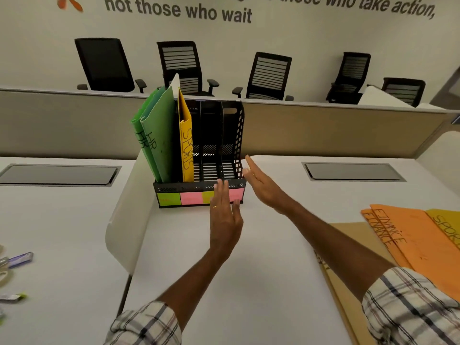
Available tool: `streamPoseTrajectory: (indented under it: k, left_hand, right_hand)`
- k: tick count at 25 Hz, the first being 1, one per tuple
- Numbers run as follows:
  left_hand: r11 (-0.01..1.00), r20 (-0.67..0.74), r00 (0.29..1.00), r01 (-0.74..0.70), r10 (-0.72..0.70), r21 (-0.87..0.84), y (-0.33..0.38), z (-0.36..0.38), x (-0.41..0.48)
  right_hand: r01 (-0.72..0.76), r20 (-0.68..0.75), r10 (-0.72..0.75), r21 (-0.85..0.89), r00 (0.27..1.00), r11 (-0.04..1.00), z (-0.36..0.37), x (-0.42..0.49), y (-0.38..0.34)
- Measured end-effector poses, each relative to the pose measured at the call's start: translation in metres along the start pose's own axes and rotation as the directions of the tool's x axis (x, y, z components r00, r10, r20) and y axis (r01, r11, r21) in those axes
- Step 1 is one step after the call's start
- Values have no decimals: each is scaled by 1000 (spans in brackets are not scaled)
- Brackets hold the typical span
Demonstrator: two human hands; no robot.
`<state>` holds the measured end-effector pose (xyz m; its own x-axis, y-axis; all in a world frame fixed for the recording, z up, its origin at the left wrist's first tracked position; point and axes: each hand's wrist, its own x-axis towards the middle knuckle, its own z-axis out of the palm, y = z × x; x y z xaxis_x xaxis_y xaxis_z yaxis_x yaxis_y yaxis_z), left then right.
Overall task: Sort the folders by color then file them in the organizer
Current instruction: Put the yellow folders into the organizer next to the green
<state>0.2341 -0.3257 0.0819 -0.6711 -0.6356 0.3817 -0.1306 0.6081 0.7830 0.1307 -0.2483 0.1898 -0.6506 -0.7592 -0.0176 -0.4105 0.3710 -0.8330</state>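
Note:
A black slotted organizer (230, 135) stands on the white desk, with coloured sticky notes on its front lip. Two green folders marked HR (159, 140) lean in its leftmost slot. A yellow folder marked SPORTS (186, 148) stands in the slot beside them; the two right slots hold nothing. My left hand (225, 217) is flat and open, fingertips touching the organizer's front lip. My right hand (263, 183) is open beside the organizer's right front corner. Two orange FINANCE folders (410, 240) and another yellow SPORTS folder (448, 225) lie flat at the right.
Brown folders (353, 282) lie under the orange ones at the right. A white curved divider (129, 207) stands left of the organizer. Small stationery items (17, 260) lie at the far left. Grey cable hatches are set into the desk. Black office chairs (268, 75) stand beyond the partition.

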Motion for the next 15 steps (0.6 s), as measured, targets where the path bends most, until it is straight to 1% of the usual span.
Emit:
streamPoseTrajectory:
  k: [3,7,10,15]
  left_hand:
    - [999,33,999,-33,33,14,30,28,-30]
    - [999,90,995,-44,42,19,82,81,-85]
    - [998,145,988,-52,48,24,117,121,-126]
    - [999,304,951,-54,52,-2,165,182,-175]
  right_hand:
    - [2,-16,-3,-71,1000,997,-23,-43,37]
    - [-11,-10,9,-133,1000,991,-72,-113,97]
    - [-45,-3,45,-144,999,988,-105,-162,137]
    - [-133,-73,127,-91,989,987,-157,-234,192]
